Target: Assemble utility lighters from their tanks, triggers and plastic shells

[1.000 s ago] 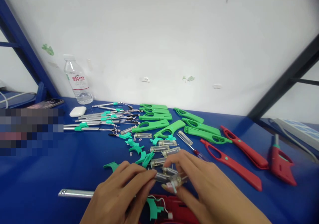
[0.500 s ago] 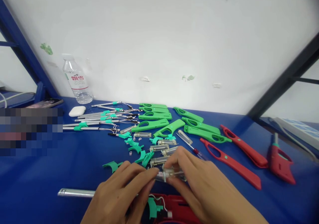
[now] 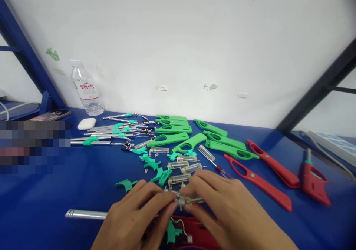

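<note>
My right hand pinches a clear lighter fuel tank between thumb and fingers. At the tank's left end, the thumb and forefinger of my left hand are closed on a small pale plastic piece, mostly covered by the fingertips. Whether that piece is seated on the tank or just touching it, I cannot tell. Below the hands lies a red lighter shell with a teal clip and white wire on it. A silver lighter tube sticks out left from under my left hand.
Several clear tanks and teal clips lie beyond my hands. Behind are green shells and wired metal tubes. Red shells and a red lighter lie right. A water bottle stands by the wall.
The tank in my right hand has come slightly down and toward me, its left end now closer to my left fingertips. Both hands keep their pinch.
</note>
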`<act>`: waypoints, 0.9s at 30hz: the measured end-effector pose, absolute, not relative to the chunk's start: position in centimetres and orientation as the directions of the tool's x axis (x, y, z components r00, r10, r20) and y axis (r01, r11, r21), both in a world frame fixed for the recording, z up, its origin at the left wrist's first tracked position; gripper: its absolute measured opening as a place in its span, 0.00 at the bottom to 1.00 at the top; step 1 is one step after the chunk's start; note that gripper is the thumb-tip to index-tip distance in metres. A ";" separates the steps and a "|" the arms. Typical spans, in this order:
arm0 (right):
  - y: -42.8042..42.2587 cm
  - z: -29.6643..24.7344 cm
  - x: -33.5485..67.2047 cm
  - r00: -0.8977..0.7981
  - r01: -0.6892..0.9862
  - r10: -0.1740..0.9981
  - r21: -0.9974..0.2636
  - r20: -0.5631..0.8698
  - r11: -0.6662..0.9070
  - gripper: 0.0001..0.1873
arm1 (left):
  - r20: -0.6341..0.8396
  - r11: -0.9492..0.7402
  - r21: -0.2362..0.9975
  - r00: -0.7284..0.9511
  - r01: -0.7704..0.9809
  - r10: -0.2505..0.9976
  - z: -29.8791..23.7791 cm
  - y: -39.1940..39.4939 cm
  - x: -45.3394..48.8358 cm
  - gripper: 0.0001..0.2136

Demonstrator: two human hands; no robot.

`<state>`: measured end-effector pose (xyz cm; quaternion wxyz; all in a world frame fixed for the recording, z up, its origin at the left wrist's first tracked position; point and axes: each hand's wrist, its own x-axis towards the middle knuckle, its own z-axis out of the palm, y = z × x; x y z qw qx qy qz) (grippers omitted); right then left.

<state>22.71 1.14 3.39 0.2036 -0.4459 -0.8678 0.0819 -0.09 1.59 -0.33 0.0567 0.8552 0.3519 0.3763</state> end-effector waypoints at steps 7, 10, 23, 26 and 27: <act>1.1 3.3 22.9 -0.510 0.720 0.797 -0.346 0.325 0.602 0.09 | 0.592 -0.740 0.377 0.470 0.557 0.655 -0.6 1.7 -0.3 0.11; 1.1 3.3 23.1 -0.498 0.715 0.796 -0.355 0.345 0.602 0.09 | 0.596 -0.735 0.366 0.463 0.571 0.656 -0.8 1.6 -0.3 0.13; 1.3 3.3 23.2 -0.495 0.714 0.775 -0.325 0.393 0.620 0.12 | 0.640 -0.737 0.321 0.437 0.595 0.632 -1.0 2.0 -0.7 0.10; 1.3 3.5 23.1 -0.497 0.718 0.768 -0.306 0.403 0.625 0.15 | 0.616 -0.743 0.318 0.467 0.589 0.634 -1.1 2.0 -0.7 0.12; 1.4 3.6 23.0 -0.497 0.719 0.768 -0.302 0.404 0.625 0.16 | 0.608 -0.744 0.317 0.477 0.588 0.635 -1.1 2.0 -0.7 0.13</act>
